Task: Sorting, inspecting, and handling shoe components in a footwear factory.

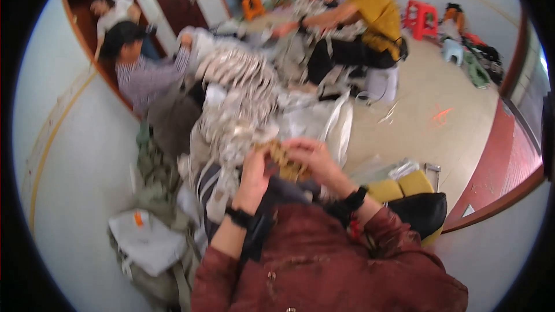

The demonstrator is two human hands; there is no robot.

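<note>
A mustard-brown, bumpy-edged bunched piece (283, 162), perhaps cloth, is held up between my two hands above my lap; blur hides its exact kind. My left hand (255, 169) grips its left end with curled fingers. From the right, my right hand (314, 159) has its fingers bent over the upper right part of the same piece. Just beyond my hands rises a large heap of pale beige cloth strips (243, 92), with a white plastic sack (312, 118) against its right side.
Grey-green cloth (159, 179) and a white-topped bag (147, 240) lie to my left. At my right are a yellow cushion (404, 186) and a black bag (422, 211). Several people sit or stand around the heap. A red stool (421, 18) stands farther off.
</note>
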